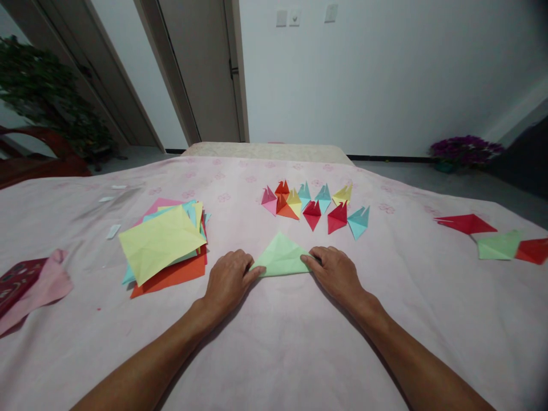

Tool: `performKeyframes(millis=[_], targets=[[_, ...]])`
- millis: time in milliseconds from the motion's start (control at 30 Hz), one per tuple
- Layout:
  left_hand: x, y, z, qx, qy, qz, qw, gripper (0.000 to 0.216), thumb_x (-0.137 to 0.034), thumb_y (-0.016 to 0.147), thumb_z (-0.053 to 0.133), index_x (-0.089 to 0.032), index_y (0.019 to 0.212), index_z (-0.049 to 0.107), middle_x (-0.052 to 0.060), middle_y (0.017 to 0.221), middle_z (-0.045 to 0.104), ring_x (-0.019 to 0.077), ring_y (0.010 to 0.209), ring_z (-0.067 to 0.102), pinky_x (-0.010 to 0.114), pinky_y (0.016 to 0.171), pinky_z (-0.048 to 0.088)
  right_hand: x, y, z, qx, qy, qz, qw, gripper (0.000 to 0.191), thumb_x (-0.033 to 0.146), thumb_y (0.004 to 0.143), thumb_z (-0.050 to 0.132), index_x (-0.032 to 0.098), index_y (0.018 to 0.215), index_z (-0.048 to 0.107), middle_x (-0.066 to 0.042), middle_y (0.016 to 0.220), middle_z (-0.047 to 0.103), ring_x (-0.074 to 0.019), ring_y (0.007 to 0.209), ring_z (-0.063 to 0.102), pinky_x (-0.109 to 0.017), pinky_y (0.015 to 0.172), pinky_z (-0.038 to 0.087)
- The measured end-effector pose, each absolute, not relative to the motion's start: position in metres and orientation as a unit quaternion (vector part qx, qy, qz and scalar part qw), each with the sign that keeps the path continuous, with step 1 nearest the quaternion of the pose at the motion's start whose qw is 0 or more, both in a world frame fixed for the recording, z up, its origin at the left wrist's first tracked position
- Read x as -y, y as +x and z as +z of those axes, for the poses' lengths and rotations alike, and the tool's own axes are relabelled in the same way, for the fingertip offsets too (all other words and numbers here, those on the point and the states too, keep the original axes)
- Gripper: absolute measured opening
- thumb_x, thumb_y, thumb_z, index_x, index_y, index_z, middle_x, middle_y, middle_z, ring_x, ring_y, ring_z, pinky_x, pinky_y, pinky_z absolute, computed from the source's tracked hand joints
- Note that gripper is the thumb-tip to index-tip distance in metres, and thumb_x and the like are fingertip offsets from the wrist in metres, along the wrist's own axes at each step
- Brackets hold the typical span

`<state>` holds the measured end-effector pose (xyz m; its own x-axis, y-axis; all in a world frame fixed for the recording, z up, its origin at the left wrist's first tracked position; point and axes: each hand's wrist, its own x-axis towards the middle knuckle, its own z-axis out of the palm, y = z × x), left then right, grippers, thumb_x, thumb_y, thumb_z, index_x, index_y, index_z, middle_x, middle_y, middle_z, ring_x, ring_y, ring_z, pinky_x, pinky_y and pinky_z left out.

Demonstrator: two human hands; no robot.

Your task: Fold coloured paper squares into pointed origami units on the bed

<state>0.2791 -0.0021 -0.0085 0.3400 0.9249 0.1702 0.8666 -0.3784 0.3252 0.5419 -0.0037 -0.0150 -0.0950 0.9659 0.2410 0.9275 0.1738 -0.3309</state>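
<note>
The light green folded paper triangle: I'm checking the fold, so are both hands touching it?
Touching. The head view shows the left hand fingertips on the light green folded paper triangle at its left corner and the right hand fingertips on its right corner.

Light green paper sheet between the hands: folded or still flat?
Folded. The light green paper sheet lies as a triangle, creases running to its peak, with the left hand and right hand pressing its bottom corners.

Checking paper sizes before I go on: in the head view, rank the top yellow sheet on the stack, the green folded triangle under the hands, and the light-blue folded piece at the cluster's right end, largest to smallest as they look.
1. Yellow sheet
2. Green folded triangle
3. Light-blue folded piece; it lies farther from the camera, so it may look smaller than it is.
</note>
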Motion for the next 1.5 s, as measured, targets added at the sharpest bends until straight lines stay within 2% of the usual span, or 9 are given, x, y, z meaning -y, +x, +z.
performKeyframes(millis=[267,367,500,733,867,1033,1200,1333,1500], targets=[[0.011,0.275,-0.013,-0.473,0.846,0.237,0.069,0.012,-0.027,0.086,0.066,-0.02,0.078,0.06,0.004,0.085,0.061,0.021,0.082,0.053,0.033,0.073,0.039,0.009,0.555,-0.015,0.799,-0.525,0.103,0.275,0.007,0.016,0.076,0.065,0.023,0.072,0.064,0.0,0.076,0.066,-0.0203,0.081,0.055,-0.033,0.075,0.036],[0.015,0.274,-0.013,-0.439,0.853,0.283,0.013,0.01,-0.012,0.083,0.063,-0.021,0.086,0.063,0.005,0.097,0.064,0.0222,0.09,0.054,0.035,0.077,0.04,0.014,0.557,-0.014,0.821,-0.464,0.098,0.318,0.027,0.002,0.069,0.056,0.024,0.078,0.069,0.0,0.083,0.069,-0.0213,0.089,0.057,-0.036,0.082,0.037],[0.017,0.273,-0.014,-0.414,0.855,0.311,-0.037,0.009,-0.013,0.088,0.058,-0.021,0.086,0.064,0.006,0.097,0.065,0.0214,0.085,0.053,0.034,0.072,0.04,0.018,0.556,-0.015,0.83,-0.434,0.074,0.344,0.037,-0.001,0.066,0.054,0.025,0.085,0.071,-0.001,0.092,0.071,-0.0227,0.095,0.058,-0.038,0.084,0.039],[0.008,0.267,-0.017,-0.386,0.836,0.388,0.045,0.019,-0.004,0.086,0.05,-0.019,0.087,0.061,0.006,0.094,0.064,0.0198,0.087,0.058,0.033,0.075,0.048,0.018,0.558,-0.016,0.805,-0.44,0.027,0.397,0.046,-0.004,0.061,0.049,0.024,0.091,0.071,-0.005,0.109,0.07,-0.0234,0.099,0.06,-0.039,0.083,0.044],[0.001,0.267,-0.018,-0.409,0.809,0.419,0.046,0.024,0.001,0.081,0.051,-0.02,0.087,0.061,0.009,0.112,0.062,0.0225,0.103,0.058,0.037,0.085,0.051,0.024,0.556,-0.009,0.826,-0.391,-0.039,0.404,0.038,-0.001,0.07,0.052,0.022,0.095,0.069,-0.005,0.101,0.071,-0.0233,0.096,0.06,-0.038,0.081,0.044],[0.01,0.268,-0.017,-0.435,0.81,0.393,0.021,0.034,0.0,0.081,0.052,-0.021,0.107,0.062,0.012,0.128,0.054,0.0258,0.116,0.053,0.041,0.089,0.051,0.033,0.55,-0.004,0.851,-0.361,-0.14,0.356,0.022,0.006,0.084,0.056,0.021,0.095,0.068,-0.004,0.084,0.07,-0.0205,0.083,0.055,-0.035,0.074,0.041],[0.032,0.269,-0.013,-0.394,0.843,0.366,0.026,0.042,-0.003,0.078,0.058,-0.023,0.115,0.059,0.011,0.132,0.054,0.0239,0.106,0.055,0.039,0.087,0.05,0.037,0.548,-0.005,0.834,-0.379,-0.204,0.347,0.021,0.005,0.086,0.057,0.021,0.095,0.068,-0.004,0.08,0.069,-0.0193,0.077,0.052,-0.034,0.069,0.037],[0.033,0.272,-0.01,-0.392,0.843,0.366,0.042,0.032,-0.014,0.079,0.065,-0.023,0.11,0.064,0.011,0.124,0.061,0.0244,0.1,0.056,0.04,0.085,0.048,0.041,0.544,-0.002,0.833,-0.364,-0.182,0.374,0.026,0.006,0.085,0.056,0.024,0.098,0.068,-0.003,0.081,0.07,-0.0193,0.078,0.053,-0.034,0.069,0.037],[0.022,0.277,-0.002,-0.425,0.768,0.442,0.184,0.01,-0.02,0.086,0.059,-0.02,0.084,0.069,0.004,0.081,0.069,0.02,0.08,0.059,0.033,0.076,0.045,0.035,0.539,-0.002,0.782,-0.434,-0.034,0.447,0.041,0.017,0.081,0.066,0.029,0.12,0.063,-0.005,0.109,0.069,-0.0251,0.104,0.057,-0.042,0.09,0.042]])
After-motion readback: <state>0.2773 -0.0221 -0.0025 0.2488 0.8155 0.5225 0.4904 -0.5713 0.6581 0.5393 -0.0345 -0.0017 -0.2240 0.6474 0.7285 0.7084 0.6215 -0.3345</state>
